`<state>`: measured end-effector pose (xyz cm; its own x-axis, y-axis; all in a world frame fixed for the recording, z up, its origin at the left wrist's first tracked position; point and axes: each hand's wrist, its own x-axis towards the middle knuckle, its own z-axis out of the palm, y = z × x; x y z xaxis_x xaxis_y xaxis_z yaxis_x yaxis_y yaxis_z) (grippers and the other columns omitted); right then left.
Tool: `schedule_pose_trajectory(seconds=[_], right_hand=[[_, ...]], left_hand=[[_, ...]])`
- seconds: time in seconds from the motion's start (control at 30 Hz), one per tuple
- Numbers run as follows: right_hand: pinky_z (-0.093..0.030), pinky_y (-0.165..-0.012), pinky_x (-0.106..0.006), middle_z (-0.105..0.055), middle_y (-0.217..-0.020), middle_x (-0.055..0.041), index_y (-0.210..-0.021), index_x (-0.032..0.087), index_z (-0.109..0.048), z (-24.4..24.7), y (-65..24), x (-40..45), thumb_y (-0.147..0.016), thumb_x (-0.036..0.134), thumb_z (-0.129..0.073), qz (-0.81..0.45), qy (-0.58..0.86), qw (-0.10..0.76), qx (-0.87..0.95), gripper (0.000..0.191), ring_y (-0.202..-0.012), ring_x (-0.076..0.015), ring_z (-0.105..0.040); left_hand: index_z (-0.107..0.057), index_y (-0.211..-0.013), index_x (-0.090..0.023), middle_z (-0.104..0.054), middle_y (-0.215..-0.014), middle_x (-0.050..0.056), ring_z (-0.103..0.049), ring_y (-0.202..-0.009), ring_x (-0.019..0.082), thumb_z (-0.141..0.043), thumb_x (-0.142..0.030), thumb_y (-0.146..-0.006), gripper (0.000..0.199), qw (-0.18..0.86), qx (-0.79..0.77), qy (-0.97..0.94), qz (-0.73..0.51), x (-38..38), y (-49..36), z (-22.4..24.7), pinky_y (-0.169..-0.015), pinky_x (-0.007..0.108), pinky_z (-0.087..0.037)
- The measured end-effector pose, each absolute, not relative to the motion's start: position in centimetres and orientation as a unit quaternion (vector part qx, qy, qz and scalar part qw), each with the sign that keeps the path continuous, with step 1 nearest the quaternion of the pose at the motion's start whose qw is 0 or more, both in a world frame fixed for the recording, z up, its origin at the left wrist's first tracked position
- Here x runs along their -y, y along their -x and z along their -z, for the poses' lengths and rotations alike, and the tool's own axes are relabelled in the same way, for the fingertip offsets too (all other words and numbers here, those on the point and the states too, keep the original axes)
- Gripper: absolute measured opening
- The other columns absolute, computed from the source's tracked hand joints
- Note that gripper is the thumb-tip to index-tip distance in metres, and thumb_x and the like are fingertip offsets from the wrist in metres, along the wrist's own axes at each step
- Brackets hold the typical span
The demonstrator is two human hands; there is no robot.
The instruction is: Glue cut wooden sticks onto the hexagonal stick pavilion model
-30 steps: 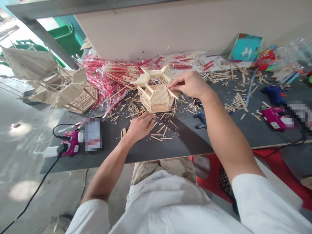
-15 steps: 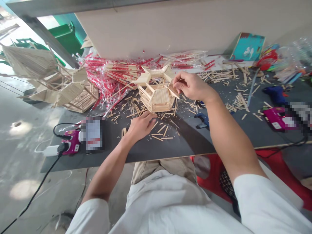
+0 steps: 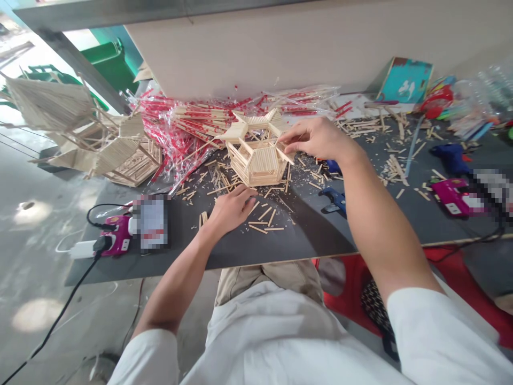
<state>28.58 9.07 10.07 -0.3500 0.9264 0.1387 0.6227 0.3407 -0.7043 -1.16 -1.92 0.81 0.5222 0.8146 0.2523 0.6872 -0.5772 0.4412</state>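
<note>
A small hexagonal lantern-like frame of thin wooden sticks [image 3: 264,163] stands on the dark tabletop, with flared slatted panels around its top. My right hand [image 3: 310,140] is at the frame's right upper edge. Its fingers reach out with the thumb a little apart, and the fingertips meet or nearly meet a slanted panel; no separate stick shows in them. My left hand [image 3: 232,208] rests palm down in front of the frame, fingers loosely spread, close to its base. Several loose short sticks [image 3: 266,219] lie just right of my left hand.
A larger stick model [image 3: 116,144] stands at left. Red-and-clear plastic-wrapped stick bundles [image 3: 192,123] lie behind. Blue pliers [image 3: 334,200] rest under my right forearm. Purple power strips [image 3: 116,235] with cords sit at both sides, a blue glue gun [image 3: 451,158] at right.
My right hand's fingers have straightened from a curled pinch and reach slightly further left onto the frame's edge. My left hand and the stick frame stay in place.
</note>
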Motion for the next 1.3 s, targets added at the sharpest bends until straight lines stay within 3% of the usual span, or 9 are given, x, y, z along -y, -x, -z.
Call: schedule_pose_trajectory(seconds=[0.17,0.27,0.5,0.6,0.7,0.83,0.97,1.17,1.3], right_hand=[[-0.057,-0.087,-0.042,-0.080,-0.100,-0.0057,-0.090,0.026,-0.084,-10.4,-28.6,-10.6,-0.077,0.070,-0.082,-0.280,0.461,0.245,0.805,0.046,-0.093,-0.0255,-0.072],[-0.054,-0.080,-0.040,-0.078,-0.091,-0.0038,-0.088,0.026,-0.080,-11.1,-28.4,-11.4,-0.081,0.070,-0.077,-0.257,0.462,0.166,0.832,0.044,-0.086,-0.0232,-0.070],[-0.045,-0.078,-0.042,-0.072,-0.090,-0.0076,-0.087,0.023,-0.072,-11.9,-26.9,-12.1,-0.091,0.034,-0.073,-0.146,0.455,0.021,0.878,0.011,-0.084,-0.0254,-0.066],[-0.043,-0.073,-0.040,-0.068,-0.087,-0.0072,-0.093,0.024,-0.066,-12.1,-26.9,-11.2,-0.093,0.031,-0.068,-0.171,0.469,0.038,0.866,0.007,-0.079,-0.0232,-0.062],[-0.044,-0.071,-0.036,-0.066,-0.085,-0.0047,-0.105,0.025,-0.060,-12.6,-27.6,-9.6,-0.101,0.036,-0.058,-0.227,0.468,0.120,0.846,0.013,-0.075,-0.0199,-0.058],[-0.044,-0.073,-0.035,-0.068,-0.098,-0.0056,-0.110,0.024,-0.059,-12.8,-28.5,-8.1,-0.100,0.039,-0.061,-0.250,0.447,0.214,0.832,0.017,-0.079,-0.0181,-0.059],[-0.048,-0.076,-0.037,-0.073,-0.111,-0.0073,-0.111,0.024,-0.068,-12.0,-28.2,-8.7,-0.091,0.037,-0.073,-0.255,0.458,0.205,0.826,0.025,-0.084,-0.0194,-0.063],[-0.050,-0.078,-0.043,-0.075,-0.087,-0.0053,-0.085,0.025,-0.078,-11.5,-27.8,-11.7,-0.084,0.052,-0.079,-0.253,0.477,0.150,0.828,0.027,-0.082,-0.0228,-0.066],[-0.047,-0.077,-0.041,-0.073,-0.085,-0.0045,-0.082,0.025,-0.073,-11.1,-27.8,-11.6,-0.087,0.047,-0.074,-0.229,0.477,0.133,0.838,0.023,-0.080,-0.0215,-0.062]], left_hand=[[-0.070,-0.124,-0.024,-0.075,-0.123,0.005,-0.074,-0.089,0.015,-0.046,-0.033,-0.109,0.029,0.147,-0.441,-0.858,-0.218,1.9,1.2,-0.9,-0.077,0.028,-0.055],[-0.070,-0.124,-0.024,-0.075,-0.122,0.005,-0.074,-0.089,0.015,-0.047,-0.032,-0.109,0.028,0.147,-0.443,-0.858,-0.215,1.9,1.1,-1.0,-0.078,0.028,-0.055],[-0.071,-0.123,-0.024,-0.075,-0.124,0.004,-0.074,-0.094,0.016,-0.049,-0.031,-0.108,0.027,0.145,-0.438,-0.860,-0.216,1.8,1.0,-0.9,-0.079,0.028,-0.055],[-0.070,-0.124,-0.024,-0.075,-0.124,0.004,-0.074,-0.092,0.015,-0.049,-0.031,-0.108,0.027,0.143,-0.442,-0.859,-0.217,1.8,1.1,-0.9,-0.079,0.028,-0.055],[-0.070,-0.123,-0.024,-0.075,-0.122,0.004,-0.074,-0.094,0.016,-0.049,-0.031,-0.108,0.027,0.137,-0.439,-0.859,-0.224,1.8,1.2,-0.9,-0.078,0.028,-0.054],[-0.070,-0.121,-0.024,-0.075,-0.123,0.004,-0.074,-0.096,0.016,-0.049,-0.029,-0.108,0.026,0.140,-0.428,-0.863,-0.230,1.9,1.3,-0.8,-0.078,0.028,-0.053],[-0.070,-0.121,-0.024,-0.075,-0.121,0.004,-0.073,-0.094,0.016,-0.049,-0.030,-0.108,0.026,0.137,-0.433,-0.861,-0.229,1.8,1.4,-0.7,-0.077,0.028,-0.053],[-0.071,-0.122,-0.023,-0.075,-0.121,0.005,-0.073,-0.094,0.016,-0.048,-0.030,-0.108,0.027,0.134,-0.433,-0.862,-0.226,1.8,1.3,-0.8,-0.075,0.027,-0.053],[-0.071,-0.121,-0.023,-0.075,-0.121,0.005,-0.073,-0.095,0.017,-0.049,-0.030,-0.108,0.026,0.152,-0.429,-0.859,-0.233,1.7,1.4,-0.7,-0.078,0.028,-0.054]])
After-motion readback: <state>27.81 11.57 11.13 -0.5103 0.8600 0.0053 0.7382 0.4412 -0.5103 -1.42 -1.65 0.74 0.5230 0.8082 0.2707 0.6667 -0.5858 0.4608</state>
